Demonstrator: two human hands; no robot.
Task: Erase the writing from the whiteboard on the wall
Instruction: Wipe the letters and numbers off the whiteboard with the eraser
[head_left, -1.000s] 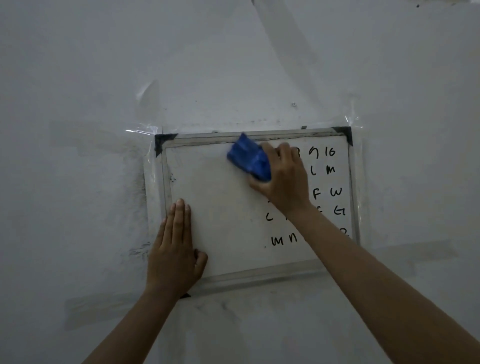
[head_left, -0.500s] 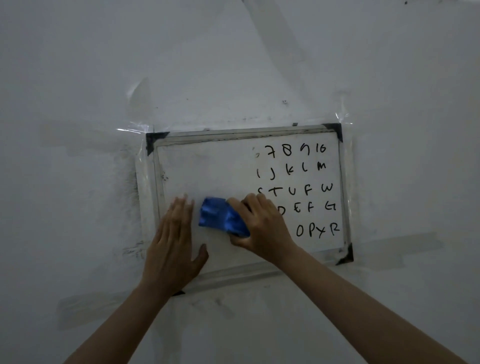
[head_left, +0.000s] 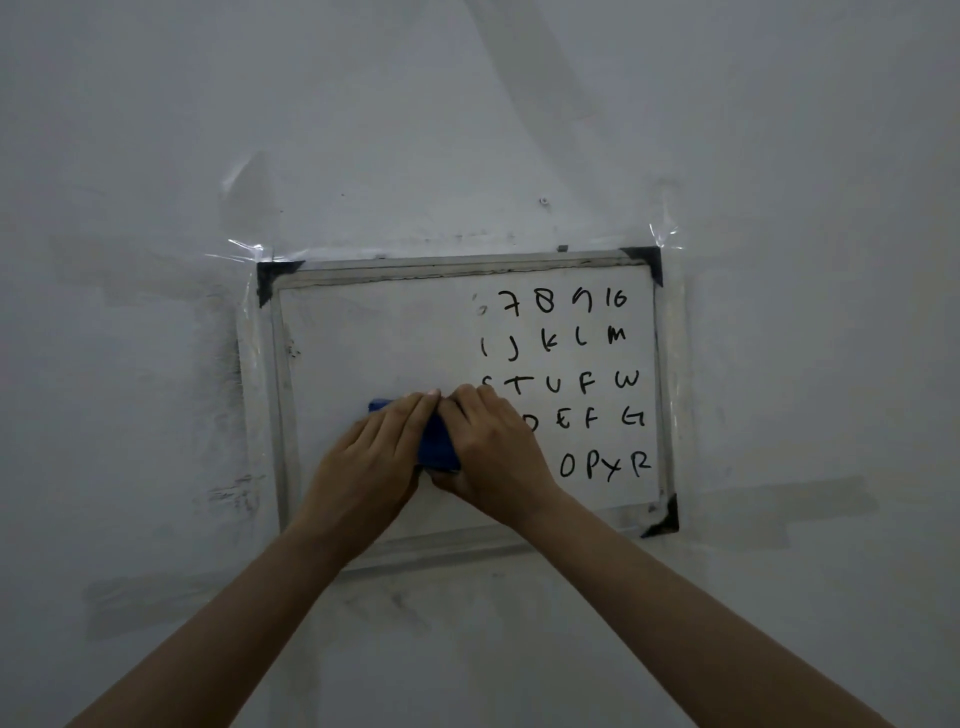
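Both hands' fingers (head_left: 410, 415) grasp a blue cloth (head_left: 436, 447) on the wall's landscape whiteboard (head_left: 363, 338).

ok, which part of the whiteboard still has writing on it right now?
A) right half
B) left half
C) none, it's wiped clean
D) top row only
A: on the whiteboard the black characters fill only the right half in five rows, while the left half is bare; both the left hand and right hand are on the blue cloth near the lower middle.
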